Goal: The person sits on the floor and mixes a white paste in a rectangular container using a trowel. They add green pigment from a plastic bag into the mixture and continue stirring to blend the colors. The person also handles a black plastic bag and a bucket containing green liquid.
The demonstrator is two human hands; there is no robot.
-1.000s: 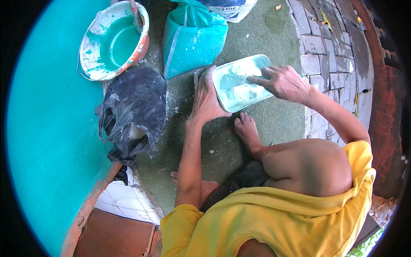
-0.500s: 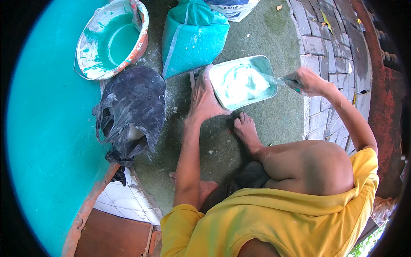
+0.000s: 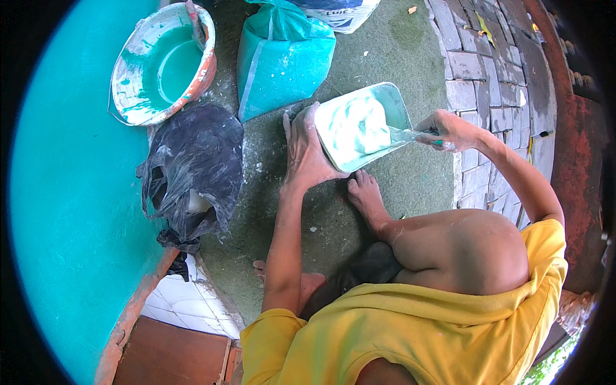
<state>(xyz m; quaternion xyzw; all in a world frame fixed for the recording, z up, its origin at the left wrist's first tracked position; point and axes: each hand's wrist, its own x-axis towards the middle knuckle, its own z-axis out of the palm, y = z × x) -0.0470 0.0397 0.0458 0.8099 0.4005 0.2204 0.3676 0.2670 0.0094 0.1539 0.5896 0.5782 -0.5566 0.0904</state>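
My left hand (image 3: 309,146) grips the left end of a rectangular plastic tub (image 3: 396,106), fingers along its far side and thumb on its near side. The tub is tilted and holds a thick, white, creamy paste (image 3: 358,128). In my right hand (image 3: 451,131) is the handle of a putty knife (image 3: 404,136). Its blade lies inside the tub's right end, against the edge of the paste. Whitish smears mark my left fingers.
A paint-smeared bucket (image 3: 206,67) with turquoise paint stands far left by a turquoise wall (image 3: 77,192). Beside it are a black plastic bag (image 3: 199,154) and a turquoise sack (image 3: 285,67). A white sack (image 3: 350,16) lies behind. Grey paving (image 3: 478,96) borders the concrete floor (image 3: 404,179) at right.
The putty knife has moved slightly left and down with my right hand, its blade now lower at the tub's right end. The paste has shifted left, baring more of the tub's inner wall.
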